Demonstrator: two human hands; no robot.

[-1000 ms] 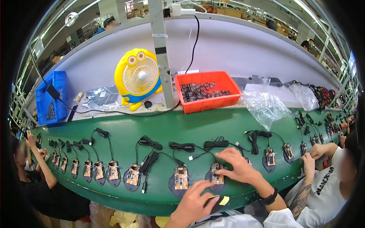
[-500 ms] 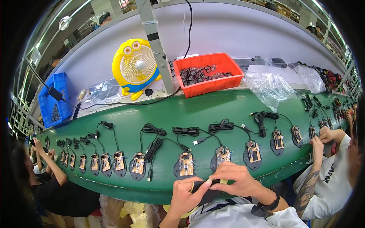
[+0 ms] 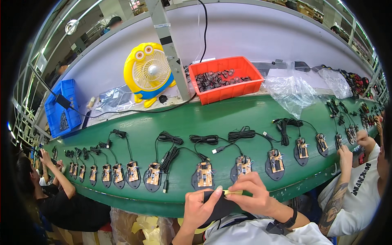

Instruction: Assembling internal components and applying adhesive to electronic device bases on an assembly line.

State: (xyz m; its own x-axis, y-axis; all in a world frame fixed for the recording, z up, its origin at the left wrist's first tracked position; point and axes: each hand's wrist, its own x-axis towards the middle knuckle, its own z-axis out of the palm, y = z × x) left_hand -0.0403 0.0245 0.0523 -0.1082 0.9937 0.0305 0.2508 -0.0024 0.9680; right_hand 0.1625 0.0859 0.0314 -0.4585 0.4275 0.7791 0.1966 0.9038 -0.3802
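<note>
1. Yellow strip (image 3: 233, 192) is held up between the person's two hands, at the near edge of the green work surface (image 3: 241, 118).
2. Right hand (image 3: 255, 196): narrow, thumb and fingertips pinching the strip; a black band (image 3: 292, 219) circles its wrist.
3. Left hand (image 3: 200, 208): curled around a dark piece (image 3: 218, 209), thumb on top beside the strip's left end. Whether strip and piece are joined, I cannot tell.
4. Just beyond the hands lie two black bases with tan circuit boards: the left base (image 3: 204, 174) and the right base (image 3: 243, 164), partly covered by the right hand.
5. Similar bases run in a row to either side, with black cables (image 3: 241, 134) bundled behind them.
6. Farther back, a red bin (image 3: 232, 95) holds small dark parts (image 3: 213, 81); left of it stand a yellow-and-blue fan (image 3: 152, 70) and a blue bin (image 3: 53, 118).
7. Co-workers sit at both sides, one in black (image 3: 67, 208), one in white (image 3: 347, 216).
</note>
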